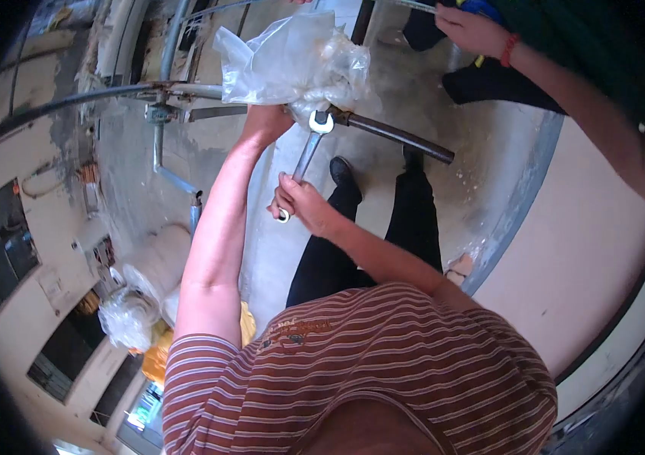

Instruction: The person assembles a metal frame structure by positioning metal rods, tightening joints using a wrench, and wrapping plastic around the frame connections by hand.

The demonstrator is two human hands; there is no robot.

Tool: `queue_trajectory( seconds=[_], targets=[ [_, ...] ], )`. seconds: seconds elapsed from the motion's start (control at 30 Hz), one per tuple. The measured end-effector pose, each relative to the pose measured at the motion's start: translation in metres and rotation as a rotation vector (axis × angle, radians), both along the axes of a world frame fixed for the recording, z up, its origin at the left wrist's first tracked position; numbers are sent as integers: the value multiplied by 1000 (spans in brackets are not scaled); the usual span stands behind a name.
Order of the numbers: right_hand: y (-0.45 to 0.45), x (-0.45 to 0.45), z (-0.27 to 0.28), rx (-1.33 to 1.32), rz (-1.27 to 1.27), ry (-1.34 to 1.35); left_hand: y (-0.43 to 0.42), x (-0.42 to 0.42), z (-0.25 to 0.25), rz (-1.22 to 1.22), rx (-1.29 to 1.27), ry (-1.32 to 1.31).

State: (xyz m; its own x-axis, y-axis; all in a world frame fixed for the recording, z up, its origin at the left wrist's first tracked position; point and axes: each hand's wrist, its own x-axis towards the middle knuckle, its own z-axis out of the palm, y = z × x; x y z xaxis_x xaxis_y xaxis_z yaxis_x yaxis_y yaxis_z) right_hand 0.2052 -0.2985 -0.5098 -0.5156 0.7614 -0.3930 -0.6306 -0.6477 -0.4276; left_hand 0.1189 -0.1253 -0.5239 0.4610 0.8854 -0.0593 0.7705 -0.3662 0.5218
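Note:
My right hand (297,203) is closed round the lower shaft of a steel combination wrench (308,156). The wrench's open end sits at a dark bolt or nut below a crumpled clear plastic bag (273,68). My left hand (268,121) reaches up under the bag; its fingers are hidden behind the plastic, so what it holds cannot be made out. A dark metal bar (402,139) runs to the right from beside the wrench's head.
A co-worker's hand (478,32) with a red wristband touches a thin rod at the top right. Grey pipes (159,144) stand at the left. Plastic-wrapped rolls (157,262) lie at the lower left. A pale surface (565,250) curves along the right.

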Motion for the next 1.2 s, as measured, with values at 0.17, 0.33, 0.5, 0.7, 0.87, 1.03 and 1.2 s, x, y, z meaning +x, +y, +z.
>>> queue_trajectory(
  seconds=[0.17, 0.33, 0.5, 0.7, 0.87, 1.03, 1.2],
  targets=[
    [2, 2, 21, -90, -33, 73, -3, 6, 4, 82, 28, 44],
    [-14, 56, 37, -226, 118, 60, 0, 6, -4, 88, 127, 38],
    [22, 202, 86, -141, 393, -360, -10, 11, -13, 196, 158, 50],
    [126, 239, 131, 550, 965, -1086, -10, 20, -1, 231, 168, -2],
    [203, 223, 170, 1362, 863, -1666, -16, 23, 3, 246, 187, 85],
    [205, 150, 229, 1503, 1230, -1699, -16, 21, 6, 267, 90, 64],
    [194, 169, 225, 1616, 1042, -1789, -15, 8, 5, 107, 87, 34]
  ],
)
